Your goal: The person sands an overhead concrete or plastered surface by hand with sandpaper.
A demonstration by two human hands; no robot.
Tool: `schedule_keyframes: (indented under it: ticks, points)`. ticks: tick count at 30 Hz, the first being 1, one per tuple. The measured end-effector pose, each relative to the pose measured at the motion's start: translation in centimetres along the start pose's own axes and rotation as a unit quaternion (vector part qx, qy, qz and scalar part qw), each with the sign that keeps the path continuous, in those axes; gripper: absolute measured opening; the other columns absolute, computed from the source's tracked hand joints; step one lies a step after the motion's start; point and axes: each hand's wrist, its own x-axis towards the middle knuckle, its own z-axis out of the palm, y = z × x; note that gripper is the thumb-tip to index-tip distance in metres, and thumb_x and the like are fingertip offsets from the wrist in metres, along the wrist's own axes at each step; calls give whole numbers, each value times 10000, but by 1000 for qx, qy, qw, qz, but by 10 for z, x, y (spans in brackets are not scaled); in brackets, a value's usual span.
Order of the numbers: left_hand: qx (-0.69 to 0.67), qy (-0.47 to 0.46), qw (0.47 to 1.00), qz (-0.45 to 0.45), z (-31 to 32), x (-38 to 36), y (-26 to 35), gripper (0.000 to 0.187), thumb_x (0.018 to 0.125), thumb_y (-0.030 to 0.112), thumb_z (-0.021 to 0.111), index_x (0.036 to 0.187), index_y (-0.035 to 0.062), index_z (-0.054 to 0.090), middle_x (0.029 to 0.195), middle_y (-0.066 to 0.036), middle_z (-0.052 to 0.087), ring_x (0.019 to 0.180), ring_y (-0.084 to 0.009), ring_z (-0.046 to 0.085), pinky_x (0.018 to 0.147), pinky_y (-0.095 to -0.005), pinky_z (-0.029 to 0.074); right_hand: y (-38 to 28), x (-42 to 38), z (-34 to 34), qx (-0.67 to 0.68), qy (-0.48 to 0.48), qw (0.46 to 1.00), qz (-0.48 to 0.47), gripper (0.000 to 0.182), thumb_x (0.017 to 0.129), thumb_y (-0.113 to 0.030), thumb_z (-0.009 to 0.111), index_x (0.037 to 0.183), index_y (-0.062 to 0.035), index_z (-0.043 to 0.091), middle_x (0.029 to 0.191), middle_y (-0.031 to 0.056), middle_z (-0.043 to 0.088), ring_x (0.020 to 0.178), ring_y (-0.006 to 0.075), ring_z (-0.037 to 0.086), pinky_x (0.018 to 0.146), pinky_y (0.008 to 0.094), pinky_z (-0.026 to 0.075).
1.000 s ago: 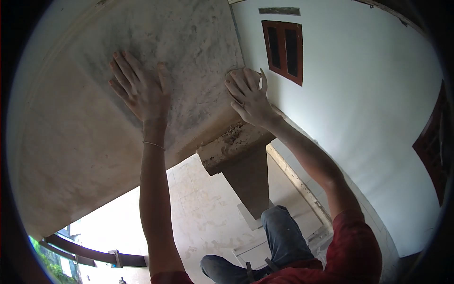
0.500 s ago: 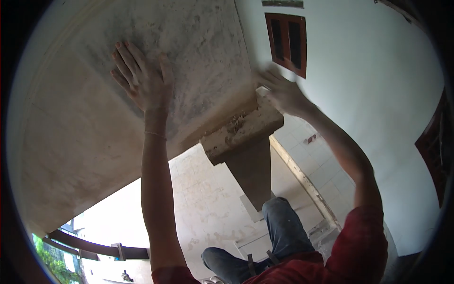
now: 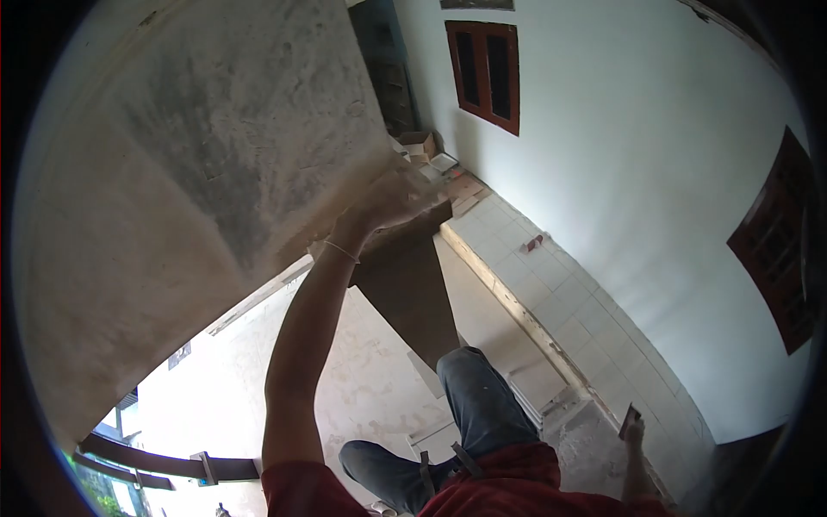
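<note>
My left hand point(image 3: 398, 200) is at the top of the column point(image 3: 409, 289), beside the lower edge of a rough, patchy grey plastered surface point(image 3: 250, 121). Its fingers are smeared by motion, so I cannot make out their pose or any hold. Low on the right, my right hand point(image 3: 636, 433) is closed around a small, flat, dark brown tool point(image 3: 630, 419). Its exact kind is too small to tell. That hand is apart from the plastered surface and appears above the tiled ledge.
A pale wall point(image 3: 620, 155) with a brown-framed window point(image 3: 484, 73) rises on the right. Along it runs a tiled ledge point(image 3: 551, 302) bearing a small red object point(image 3: 534, 244). Cardboard boxes point(image 3: 419, 146) stand farther back. A dark curved rail point(image 3: 155, 457) is at lower left.
My left hand has left the plastered surface and moved right to the column top. My right hand has dropped from beside the column top to the lower right, where a tool shows in it.
</note>
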Motion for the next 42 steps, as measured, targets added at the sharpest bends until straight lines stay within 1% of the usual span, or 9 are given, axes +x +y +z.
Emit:
schedule_keyframes:
  ticks: [5,10,16,21,25,30,36,37,42]
  points:
    - [-164,560,799,149,-92,9,-46,275,1033,206,566,1213,69,722,985,-106,774,859,-212,732,751,-356,588,4,-87,31,323,-62,912,246,462,1052,-331,510,1397,-30,576,1101,276,676,980,421,669,828,473,542]
    - [221,681,689,-112,-133,22,-78,587,1049,495,481,1519,144,485,1518,-235,473,1419,-383,442,1162,-624,328,-12,-100,32,361,-78,883,289,516,1038,-419,508,1305,6,626,1106,286,692,1014,438,670,848,478,533]
    - [231,143,954,125,36,29,-103,621,1017,515,522,1543,190,463,1623,-175,381,1540,-357,277,1258,-554,176,-55,-63,35,460,-28,856,233,629,1020,-525,505,1196,51,687,1113,297,711,1054,458,672,873,485,522]
    - [-53,109,993,5,-66,-5,-25,447,1000,443,596,1356,181,673,1319,-114,694,1294,-285,618,1152,-495,402,-114,-29,-21,511,-55,841,170,554,1037,-443,538,1172,75,681,1061,271,718,986,428,687,874,461,516]
    - [186,656,725,-98,-92,1,-98,564,1009,437,585,1542,288,475,1593,-98,454,1506,-329,362,1214,-624,229,-115,-25,-4,499,-27,851,160,539,1040,-394,553,1299,77,593,1108,263,698,983,380,689,839,451,524]
    - [326,299,897,10,-19,-66,-155,616,1007,429,577,1583,299,402,1688,-69,289,1548,-386,240,1208,-686,154,-89,-50,28,492,-208,816,219,624,1048,-402,522,1474,47,440,1214,273,649,1087,372,667,897,455,537]
    - [366,206,907,-40,35,-168,-202,590,1012,400,574,1565,243,440,1672,-126,307,1538,-387,261,1227,-632,178,-25,-81,171,106,-196,973,-64,959,825,-647,671,1418,86,496,1390,297,521,1306,436,493,1029,554,468]
    - [383,189,903,-42,40,-181,-211,587,1016,391,569,1564,222,444,1666,-142,313,1535,-388,265,1231,-620,183,-19,-68,192,-203,-118,887,-398,1080,750,-713,724,1408,111,492,1481,323,466,1406,474,427,1078,600,439]
    - [335,217,915,59,33,-216,-257,681,1064,456,454,1598,52,332,1678,-179,278,1566,-363,207,1239,-603,121,-149,49,-3,540,-488,686,21,404,1027,-355,459,1051,-87,761,537,-22,530,330,113,326,303,300,259]
